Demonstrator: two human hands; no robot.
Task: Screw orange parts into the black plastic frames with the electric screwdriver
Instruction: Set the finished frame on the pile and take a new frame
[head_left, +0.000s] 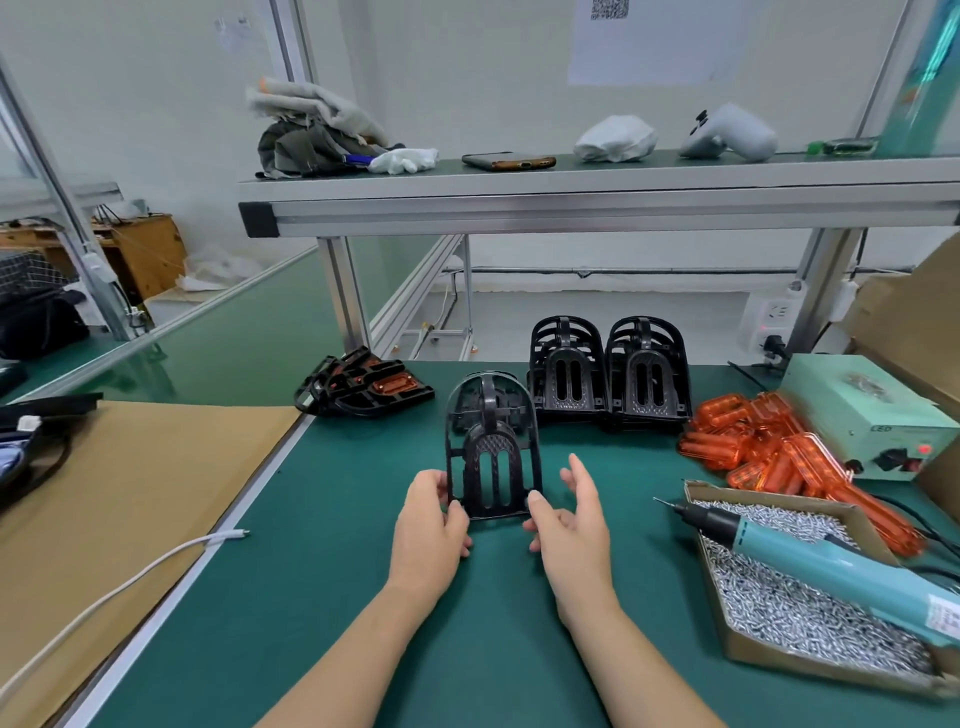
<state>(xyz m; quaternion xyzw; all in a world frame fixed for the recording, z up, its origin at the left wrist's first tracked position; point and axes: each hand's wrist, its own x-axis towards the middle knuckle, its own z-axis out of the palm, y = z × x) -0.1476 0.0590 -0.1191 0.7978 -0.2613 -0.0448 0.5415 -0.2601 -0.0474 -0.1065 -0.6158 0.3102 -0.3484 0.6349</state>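
Landmark: the held black frame (492, 460), upright over the green tabletop (311, 571), arched end up, slotted panel facing the camera.

Hands:
- left hand (434, 514) pinches the frame's lower left edge, thumb in front and fingers curled behind.
- right hand (569, 519) holds the lower right corner. Its thumb is on the corner, its lower fingers are curled under the base, and its index finger is straight and clear of the frame's side.

Around the frame:
- Behind it and to the right are two stacks of black frames (608, 374), side by side and upright.
- Behind it and to the left, a pile of flat-lying frames (363, 387), one showing an orange part already fitted.
- To its right, a loose heap of orange parts (753, 447).
- To its right and nearer the camera is a cardboard tray (769, 656) full of silver screws. The electric screwdriver (831, 561) lies across the tray, bit pointing toward the frame, with neither hand on it.
- Beyond the orange heap is a pale green power box (872, 415), red lamp lit.
- Far left of the frame, a white cable (130, 582) runs over a cardboard sheet.
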